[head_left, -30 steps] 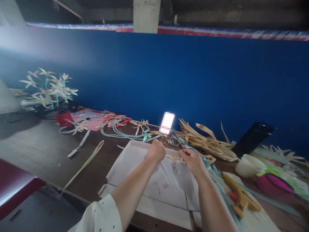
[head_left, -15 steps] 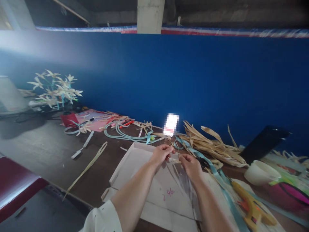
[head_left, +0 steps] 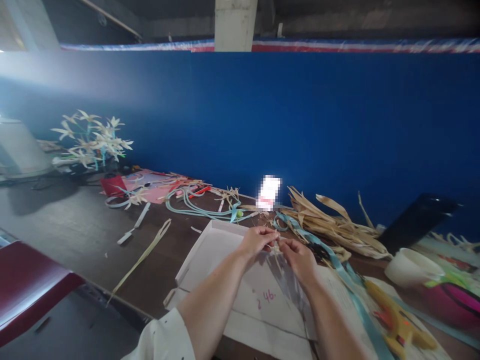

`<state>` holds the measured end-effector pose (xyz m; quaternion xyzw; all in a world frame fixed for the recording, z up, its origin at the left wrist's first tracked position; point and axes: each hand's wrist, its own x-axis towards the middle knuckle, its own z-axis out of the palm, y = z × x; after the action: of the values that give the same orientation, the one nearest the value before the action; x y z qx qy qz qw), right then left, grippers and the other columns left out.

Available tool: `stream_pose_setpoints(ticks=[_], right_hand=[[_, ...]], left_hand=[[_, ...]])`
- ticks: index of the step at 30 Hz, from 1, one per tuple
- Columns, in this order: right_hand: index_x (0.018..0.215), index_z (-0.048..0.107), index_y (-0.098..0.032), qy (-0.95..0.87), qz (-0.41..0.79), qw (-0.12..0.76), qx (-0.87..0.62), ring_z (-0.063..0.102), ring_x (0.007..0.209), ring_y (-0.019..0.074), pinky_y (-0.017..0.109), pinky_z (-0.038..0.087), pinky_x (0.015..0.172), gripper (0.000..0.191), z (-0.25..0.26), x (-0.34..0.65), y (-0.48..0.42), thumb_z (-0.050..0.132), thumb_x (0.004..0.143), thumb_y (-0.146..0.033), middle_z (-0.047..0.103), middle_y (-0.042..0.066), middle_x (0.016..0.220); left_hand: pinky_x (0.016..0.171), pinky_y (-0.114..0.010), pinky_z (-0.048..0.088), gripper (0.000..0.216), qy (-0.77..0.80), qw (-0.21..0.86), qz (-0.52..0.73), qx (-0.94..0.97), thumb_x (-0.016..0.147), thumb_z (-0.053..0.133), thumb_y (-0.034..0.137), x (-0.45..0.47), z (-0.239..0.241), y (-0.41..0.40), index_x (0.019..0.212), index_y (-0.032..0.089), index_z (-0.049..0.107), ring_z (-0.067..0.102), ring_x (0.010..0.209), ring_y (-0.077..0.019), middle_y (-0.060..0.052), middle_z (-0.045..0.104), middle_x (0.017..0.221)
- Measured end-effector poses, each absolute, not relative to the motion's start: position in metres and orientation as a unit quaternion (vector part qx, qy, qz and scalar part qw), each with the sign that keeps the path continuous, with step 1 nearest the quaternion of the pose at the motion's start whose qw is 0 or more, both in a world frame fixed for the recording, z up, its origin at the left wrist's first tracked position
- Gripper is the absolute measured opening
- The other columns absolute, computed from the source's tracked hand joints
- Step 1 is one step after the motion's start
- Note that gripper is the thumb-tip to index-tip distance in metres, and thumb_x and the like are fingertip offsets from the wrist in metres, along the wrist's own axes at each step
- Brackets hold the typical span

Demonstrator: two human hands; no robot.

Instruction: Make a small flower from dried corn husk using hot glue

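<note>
Near and to the right, the blue ribbon (head_left: 371, 327) is laid just beside the yellow glue gun (head_left: 401, 325). If the gun is hot, which cannot be told, the ribbon could be spoiled by its tip. The ribbon could also be caught and dragged by the right arm.

Farther in, the white box lid (head_left: 202, 265) is spread on the bench (head_left: 93, 235), under both hands. Over its far part, a small pale piece (head_left: 275, 248) is held between the left hand (head_left: 258, 243) and the right hand (head_left: 300, 257). The fingers of each hand seem to be pinched on it; which bit is held by which hand cannot be told. Because it looks so thin, it could be torn by a hard pull. If the pinch were loosened, it could be dropped and lost near the dry husks (head_left: 322, 222), which are almost the same colour.

One second ago, a clear gap was seen between the hands; now the fingertips are brought almost together. The things on the bench are seen farther right than then, most likely because the head was turned. Far left, the pale flowers (head_left: 95, 140) seem to be left alone.
</note>
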<state>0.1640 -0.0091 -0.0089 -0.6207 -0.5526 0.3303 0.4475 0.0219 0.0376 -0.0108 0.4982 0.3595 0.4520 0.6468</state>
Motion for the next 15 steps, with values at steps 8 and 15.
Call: stream_pose_setpoints(ticks=[8,15], right_hand=[[0.077,0.065,-0.015,-0.561,0.351,0.443,-0.605,0.037,0.048,0.0101,0.023,0.027,0.046,0.037,-0.0128,0.1654,-0.0089,0.060,0.073,-0.051,0.047,-0.004,0.053],[0.094,0.066,-0.015,-0.540,0.408,0.463,-0.572,0.038,0.049,0.0101,0.022,0.026,0.046,0.043,-0.0130,0.1642,-0.0113,0.062,0.074,-0.053,0.047,-0.004,0.056]], left_hand=[[0.049,-0.019,0.040,0.037,0.371,0.629,0.444,0.520,0.062,0.075,0.043,0.0211,-0.0071,0.0360,0.080,0.011,0.067,0.050,0.057,-0.0083,-0.003,0.059,0.066],[0.049,-0.018,0.034,0.035,0.405,0.604,0.431,0.533,0.064,0.072,0.042,0.0172,-0.0026,0.0337,0.080,0.012,0.068,0.046,0.058,-0.0075,-0.001,0.056,0.065]])
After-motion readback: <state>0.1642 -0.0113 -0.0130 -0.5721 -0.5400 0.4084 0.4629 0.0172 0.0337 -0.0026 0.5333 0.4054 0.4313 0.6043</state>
